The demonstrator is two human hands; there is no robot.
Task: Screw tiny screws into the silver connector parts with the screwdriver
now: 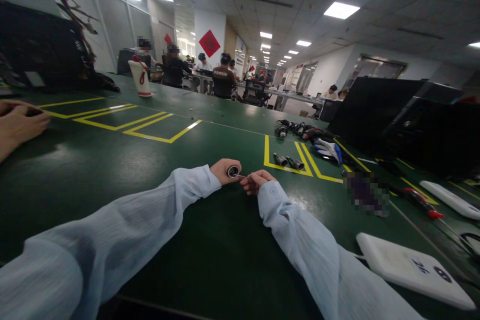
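Observation:
My left hand [223, 170] is closed around a small round metal cylinder part [233, 171], its open end facing me. My right hand [256, 180] is pinched on a thin metal tool [243, 176] whose tip reaches the cylinder. Both hands rest on the green table [112, 170], with pale blue sleeves covering my forearms. Two more small cylinder parts [288, 161] lie just beyond my right hand inside a yellow-taped box.
Another person's hand [20, 122] rests at the left edge. A white cup [140, 78] stands far left. Parts and gloves [326, 149] lie at right, with a red-handled screwdriver [422, 203], white flat devices [410, 267] and black boxes [393, 115]. People sit at far tables.

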